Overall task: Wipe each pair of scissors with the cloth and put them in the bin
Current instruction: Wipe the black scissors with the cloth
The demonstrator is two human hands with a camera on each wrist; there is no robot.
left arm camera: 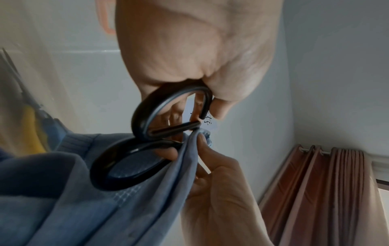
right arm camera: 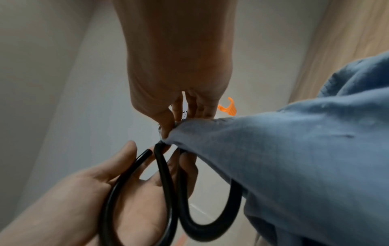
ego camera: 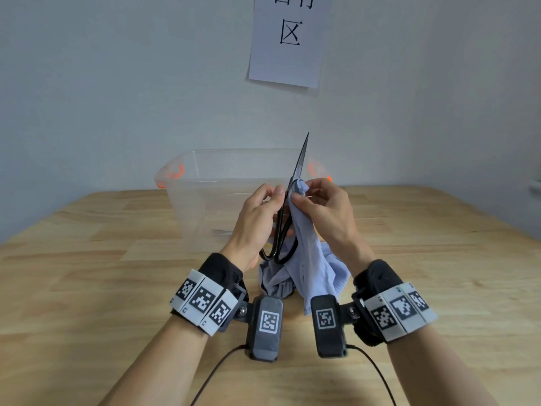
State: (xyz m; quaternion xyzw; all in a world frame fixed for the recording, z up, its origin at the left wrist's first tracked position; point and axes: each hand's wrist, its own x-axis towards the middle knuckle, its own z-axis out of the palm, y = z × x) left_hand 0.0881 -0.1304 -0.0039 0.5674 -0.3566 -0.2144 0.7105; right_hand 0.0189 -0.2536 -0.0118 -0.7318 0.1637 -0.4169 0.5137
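Note:
Black scissors [ego camera: 298, 168] stand upright in the air, blades closed and pointing up in front of the bin. My left hand [ego camera: 257, 212] grips their looped handles [left arm camera: 168, 108] from the left. My right hand [ego camera: 322, 206] pinches a light blue cloth [ego camera: 304, 259] round the scissors where the blades meet the handles. The cloth [right arm camera: 294, 158] hangs from that pinch down to the table. In the right wrist view the handle loops [right arm camera: 168, 191] lie across my left palm. The clear plastic bin [ego camera: 210, 194] with orange latches stands just behind both hands.
The wooden table [ego camera: 87, 288] stretches wide on both sides of my hands. A paper sign [ego camera: 288, 39] hangs on the wall behind the bin. In the left wrist view, blurred yellow and blue shapes [left arm camera: 35, 131] show through the bin wall. Curtains [left arm camera: 326, 191] hang at the right.

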